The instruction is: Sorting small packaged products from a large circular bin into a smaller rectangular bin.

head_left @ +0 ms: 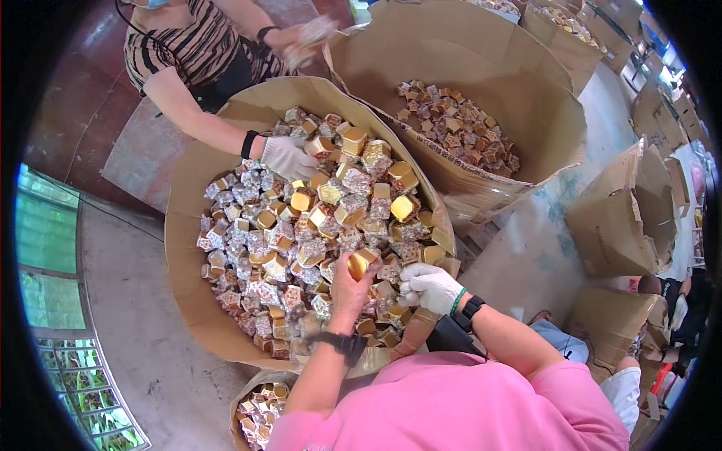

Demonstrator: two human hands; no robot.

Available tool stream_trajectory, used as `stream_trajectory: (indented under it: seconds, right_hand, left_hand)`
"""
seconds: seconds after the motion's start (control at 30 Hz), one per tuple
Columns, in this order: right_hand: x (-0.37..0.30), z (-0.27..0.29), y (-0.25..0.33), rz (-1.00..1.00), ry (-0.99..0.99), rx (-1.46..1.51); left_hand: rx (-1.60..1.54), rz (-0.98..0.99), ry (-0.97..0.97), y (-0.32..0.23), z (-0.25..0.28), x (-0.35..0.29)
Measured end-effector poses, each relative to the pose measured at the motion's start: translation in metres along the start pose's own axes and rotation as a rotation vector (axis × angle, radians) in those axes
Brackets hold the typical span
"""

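Note:
My bare left hand [350, 292] is closed around a small gold-coloured box [359, 264], held above the pile. To its right is my right hand [432, 289], in a white glove, with the fingers curled at the pile's near right side; whatever they hold is hidden. Beneath both hands lies a heap of small gold and patterned boxes [301, 244], many wrapped in clear plastic. The heap fills a big round-sided cardboard bin [184, 282]. Across from me, a co-worker's white-gloved hand [288, 156] reaches onto the same heap.
The co-worker's other hand [289, 41] is blurred, with something whitish in it. Behind stands a second large cardboard bin [519, 105], holding a lower heap. A smaller container of boxes [259, 413] sits by my left elbow. More cartons [624, 218] stand at the right.

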State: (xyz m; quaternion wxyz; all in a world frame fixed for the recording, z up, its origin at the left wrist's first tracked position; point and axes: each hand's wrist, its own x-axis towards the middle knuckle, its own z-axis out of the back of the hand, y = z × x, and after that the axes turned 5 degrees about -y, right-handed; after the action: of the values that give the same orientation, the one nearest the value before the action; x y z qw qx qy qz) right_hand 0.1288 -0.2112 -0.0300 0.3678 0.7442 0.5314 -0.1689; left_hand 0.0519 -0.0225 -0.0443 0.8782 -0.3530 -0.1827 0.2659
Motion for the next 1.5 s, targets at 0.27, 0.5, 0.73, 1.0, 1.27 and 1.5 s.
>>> stream_trajectory:
  seconds: [0.27, 0.5, 0.73, 1.0, 1.27, 1.5]
  right_hand:
    - [0.022, -0.004, -0.004, 0.013, -0.062, -0.277]
    - [0.012, -0.065, 0.000, -0.220, 0.001, -0.397]
    - [0.003, -0.080, 0.008, 0.023, -0.029, -0.767]
    - [0.002, -0.083, -0.002, -0.218, -0.048, -0.232]
    - [0.016, -0.069, -0.012, -0.180, -0.167, -0.048]
    - [0.008, -0.067, -0.009, -0.162, -0.135, -0.039]
  left_hand:
    - [-1.111, 0.665, 0.167, -0.008, 0.065, -0.013]
    - [-1.046, 0.512, 0.292, 0.001, 0.075, -0.021]
    - [-0.495, 0.174, 0.490, -0.008, 0.095, -0.008]
    - [-0.973, 0.568, 0.339, 0.002, 0.069, -0.022]
    - [-1.190, 0.823, 0.260, -0.005, 0.043, -0.030]
    - [-1.246, 0.820, 0.300, 0.005, 0.030, -0.039]
